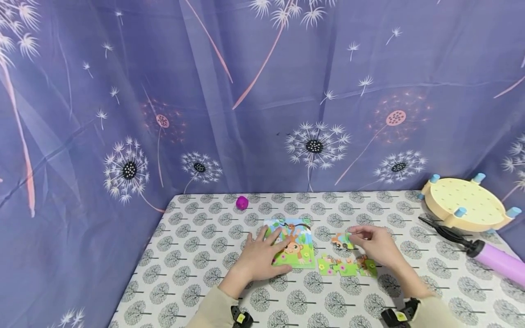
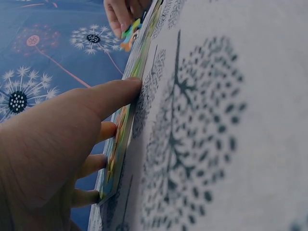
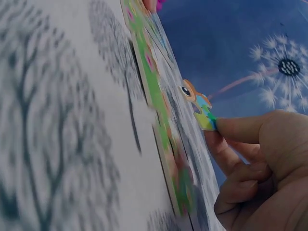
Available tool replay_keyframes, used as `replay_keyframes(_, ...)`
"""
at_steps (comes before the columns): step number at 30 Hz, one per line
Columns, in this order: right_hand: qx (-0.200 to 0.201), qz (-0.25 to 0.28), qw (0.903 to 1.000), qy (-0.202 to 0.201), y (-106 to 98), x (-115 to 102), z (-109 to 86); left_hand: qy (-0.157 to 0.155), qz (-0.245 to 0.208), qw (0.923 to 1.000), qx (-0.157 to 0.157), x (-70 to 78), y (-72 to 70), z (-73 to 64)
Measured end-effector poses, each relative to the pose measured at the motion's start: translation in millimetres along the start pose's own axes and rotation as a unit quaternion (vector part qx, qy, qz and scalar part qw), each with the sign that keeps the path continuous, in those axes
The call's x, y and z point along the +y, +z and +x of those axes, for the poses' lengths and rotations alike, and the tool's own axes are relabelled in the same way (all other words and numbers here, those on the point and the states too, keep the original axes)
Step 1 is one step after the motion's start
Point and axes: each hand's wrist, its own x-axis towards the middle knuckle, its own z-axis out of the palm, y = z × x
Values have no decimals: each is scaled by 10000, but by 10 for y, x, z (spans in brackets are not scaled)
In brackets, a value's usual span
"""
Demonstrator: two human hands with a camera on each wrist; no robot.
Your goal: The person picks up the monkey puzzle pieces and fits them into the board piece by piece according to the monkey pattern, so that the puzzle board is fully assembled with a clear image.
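Note:
My left hand (image 1: 260, 257) rests with spread, straight fingers on a monkey picture board (image 1: 306, 234). In the left wrist view its thumb and fingertips touch the thin board near its edge. To the right, my right hand (image 1: 376, 246) pinches a jigsaw puzzle piece (image 3: 195, 96) between thumb and index finger, its other fingers curled under. An eye and patches of orange, blue and green show on that piece, which looks raised off the cloth in the right wrist view. Just below it lies a joined row of green puzzle pieces (image 1: 346, 269), right of the board.
A small purple object (image 1: 242, 202) sits at the back of the tree-print tablecloth (image 1: 197, 259). At the right are a cream oval stand with blue pegs (image 1: 465, 205) and a purple pump-like tool (image 1: 498, 262) with a black hose. A dandelion-print curtain (image 1: 254, 136) hangs behind.

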Motion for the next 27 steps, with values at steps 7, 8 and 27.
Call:
replay_keyframes(7, -296, 199, 9993, -66, 306, -252, 118, 68, -8, 10000, 40, -6, -11, -8)
replay_keyframes(8, -323, 263, 9991, -52, 355, -282, 134, 72, -6, 10000, 40, -6, -14, -10)
replay_keyframes(27, -376, 388, 9985, -28, 898, -525, 283, 52, 37, 10000, 65, -5, -5, -1)
